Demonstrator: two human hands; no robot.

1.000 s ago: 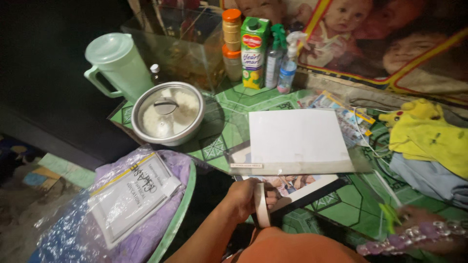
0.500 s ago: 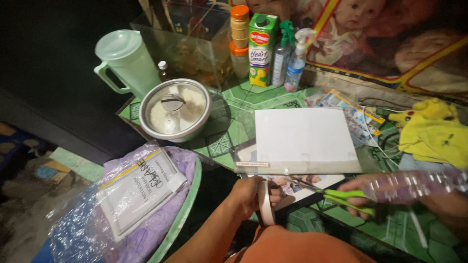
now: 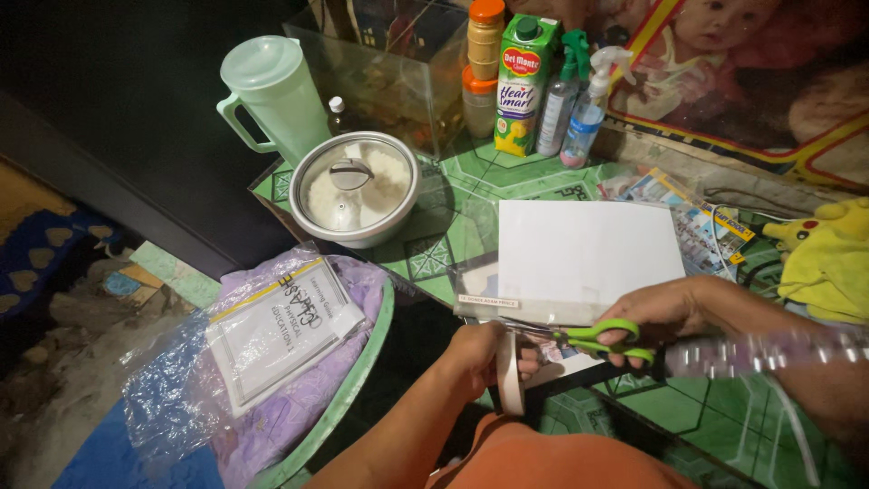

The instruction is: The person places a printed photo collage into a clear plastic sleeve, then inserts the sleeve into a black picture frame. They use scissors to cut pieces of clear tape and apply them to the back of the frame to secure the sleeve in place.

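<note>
At a green-patterned desk (image 3: 471, 172), the person's left hand (image 3: 475, 358) was closed in a grip on a roll of tape (image 3: 510, 373), held on edge just off the desk's near rim, above an orange-clad lap. The right hand (image 3: 674, 312) gripped the handles of green scissors (image 3: 597, 337), fingers through the loops, the blades pointing left toward the tape roll; whether the blades touched the tape could not be told. A blurred, clear beaded strand (image 3: 769, 349) ran across the right wrist.

Just beyond both hands lay a white sheet (image 3: 584, 254) in a clear plastic sleeve, resting on printed photographs. Farther back stood a lidded metal pot (image 3: 355, 188), a pale green pitcher (image 3: 272, 95), a glass tank (image 3: 389, 68), two stacked orange-capped jars (image 3: 482, 63), a green juice carton (image 3: 523, 81) and two spray bottles (image 3: 579, 104). A yellow plush toy (image 3: 828, 258) sat at the right edge. To the left, off the desk, a booklet in a plastic bag (image 3: 281, 330) lay on purple cloth over a round green-rimmed stool.
</note>
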